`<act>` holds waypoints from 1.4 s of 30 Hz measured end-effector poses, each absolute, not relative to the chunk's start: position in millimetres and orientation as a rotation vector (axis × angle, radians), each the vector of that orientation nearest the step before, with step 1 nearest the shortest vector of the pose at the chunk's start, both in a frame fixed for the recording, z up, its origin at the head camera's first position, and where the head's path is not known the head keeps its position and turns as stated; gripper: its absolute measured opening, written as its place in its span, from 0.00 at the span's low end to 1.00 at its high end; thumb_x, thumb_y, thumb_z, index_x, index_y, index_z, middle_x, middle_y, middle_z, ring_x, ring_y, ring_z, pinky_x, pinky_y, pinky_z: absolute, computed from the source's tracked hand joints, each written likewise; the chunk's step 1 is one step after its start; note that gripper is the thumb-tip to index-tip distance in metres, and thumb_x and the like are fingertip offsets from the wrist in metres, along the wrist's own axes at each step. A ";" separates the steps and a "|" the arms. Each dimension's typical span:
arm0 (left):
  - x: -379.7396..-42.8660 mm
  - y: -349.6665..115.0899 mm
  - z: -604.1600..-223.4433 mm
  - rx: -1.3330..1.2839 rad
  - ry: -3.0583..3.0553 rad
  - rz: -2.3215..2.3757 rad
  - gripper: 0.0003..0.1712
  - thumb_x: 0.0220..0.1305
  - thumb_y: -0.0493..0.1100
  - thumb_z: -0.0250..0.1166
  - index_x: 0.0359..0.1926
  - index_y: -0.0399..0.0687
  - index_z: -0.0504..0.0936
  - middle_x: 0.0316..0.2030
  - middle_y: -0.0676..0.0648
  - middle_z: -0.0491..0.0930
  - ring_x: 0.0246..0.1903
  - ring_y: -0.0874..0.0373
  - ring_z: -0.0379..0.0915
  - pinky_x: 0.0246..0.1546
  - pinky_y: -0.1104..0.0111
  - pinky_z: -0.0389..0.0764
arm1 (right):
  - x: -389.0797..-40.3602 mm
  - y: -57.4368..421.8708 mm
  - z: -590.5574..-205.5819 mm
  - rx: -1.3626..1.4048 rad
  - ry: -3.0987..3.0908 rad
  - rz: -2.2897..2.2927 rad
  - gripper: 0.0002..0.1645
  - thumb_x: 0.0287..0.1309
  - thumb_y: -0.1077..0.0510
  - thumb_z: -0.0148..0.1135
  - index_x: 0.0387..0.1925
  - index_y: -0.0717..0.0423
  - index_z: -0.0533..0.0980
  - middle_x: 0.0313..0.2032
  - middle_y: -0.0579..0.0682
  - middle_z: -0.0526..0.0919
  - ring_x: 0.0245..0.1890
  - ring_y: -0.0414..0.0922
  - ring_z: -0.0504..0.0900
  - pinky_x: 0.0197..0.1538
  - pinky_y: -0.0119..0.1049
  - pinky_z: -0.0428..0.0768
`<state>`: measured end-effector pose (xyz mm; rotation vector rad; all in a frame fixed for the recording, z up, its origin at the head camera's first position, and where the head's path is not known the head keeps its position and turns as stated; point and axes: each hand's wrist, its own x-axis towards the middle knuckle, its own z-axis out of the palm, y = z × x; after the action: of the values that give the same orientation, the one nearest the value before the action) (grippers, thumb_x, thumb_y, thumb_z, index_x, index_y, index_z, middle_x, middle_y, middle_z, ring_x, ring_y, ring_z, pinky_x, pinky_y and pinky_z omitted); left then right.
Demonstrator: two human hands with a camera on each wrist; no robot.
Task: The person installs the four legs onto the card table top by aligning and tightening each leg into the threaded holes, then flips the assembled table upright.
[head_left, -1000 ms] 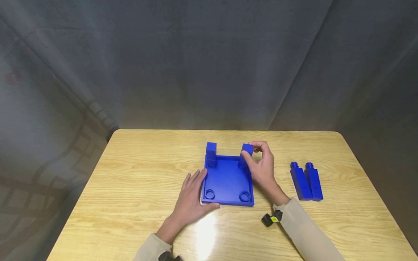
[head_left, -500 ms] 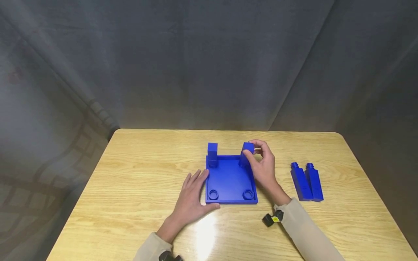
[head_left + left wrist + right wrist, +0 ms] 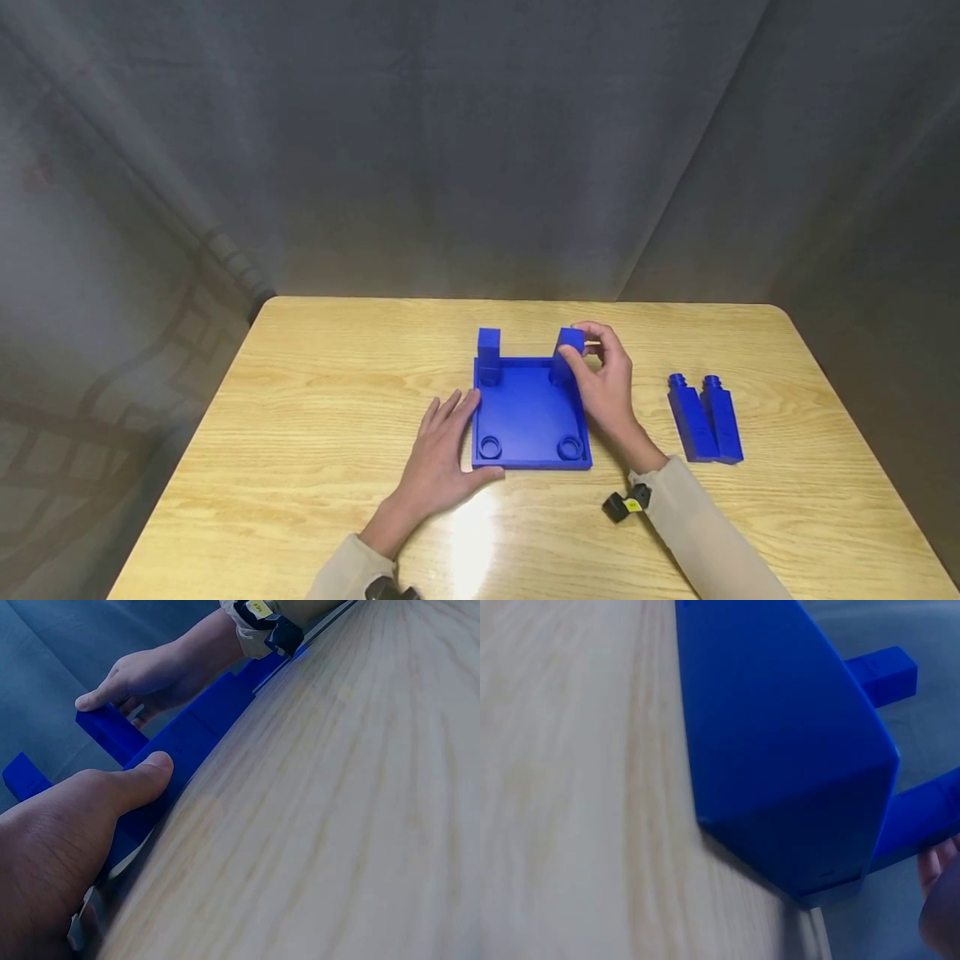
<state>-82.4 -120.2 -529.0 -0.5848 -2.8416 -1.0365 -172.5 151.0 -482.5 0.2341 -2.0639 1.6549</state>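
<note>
A square blue tray-like board [image 3: 525, 417] with a low rim and a raised ring in each near corner lies on the table. My right hand [image 3: 607, 383] pinches the upright blue leg [image 3: 567, 358] at the board's far right corner, thumb on its near side. A second leg [image 3: 488, 354] stands upright at the far left corner. With fingers spread and straight, my left hand [image 3: 438, 458] rests at the board's left side. In the left wrist view, the thumb [image 3: 154, 776] lies against the board's outer wall.
Two more blue legs [image 3: 692, 421] with threaded ends lie side by side on the wooden table [image 3: 337, 375], right of my right forearm. A dark grey curtain [image 3: 480, 150] hangs behind the table.
The board has shifted slightly right and straightened, the two upright legs moving with it. My hands stay nearly in place; the right still holds its leg.
</note>
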 end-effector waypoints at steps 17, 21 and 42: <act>-81.7 -119.8 -531.2 -0.579 -2.836 -1.006 0.70 0.55 0.73 0.79 0.89 0.50 0.58 0.83 0.39 0.65 0.84 0.38 0.56 0.87 0.39 0.49 | -169.9 160.1 -471.5 0.319 -2.131 1.619 0.25 0.67 0.69 0.74 0.63 0.67 0.79 0.54 0.63 0.85 0.54 0.38 0.77 0.55 0.43 0.77; -82.2 -119.5 -531.7 -0.579 -2.856 -1.005 0.72 0.55 0.74 0.79 0.89 0.49 0.57 0.84 0.38 0.63 0.85 0.39 0.54 0.87 0.40 0.47 | -163.5 161.7 -464.6 0.311 -2.142 1.565 0.26 0.69 0.68 0.73 0.66 0.67 0.78 0.56 0.64 0.85 0.56 0.42 0.78 0.57 0.43 0.76; -84.2 -121.0 -533.1 -0.607 -2.838 -0.970 0.71 0.54 0.69 0.82 0.89 0.46 0.58 0.83 0.39 0.66 0.84 0.39 0.56 0.88 0.41 0.48 | -90.5 206.0 -470.3 0.370 -2.029 1.449 0.29 0.58 0.83 0.66 0.62 0.76 0.77 0.53 0.49 0.86 0.58 0.37 0.81 0.63 0.29 0.75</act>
<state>-84.2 -121.0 -533.1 -0.6071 -2.8376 -0.9696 -90.5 206.0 -470.3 0.3701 -2.0286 1.4488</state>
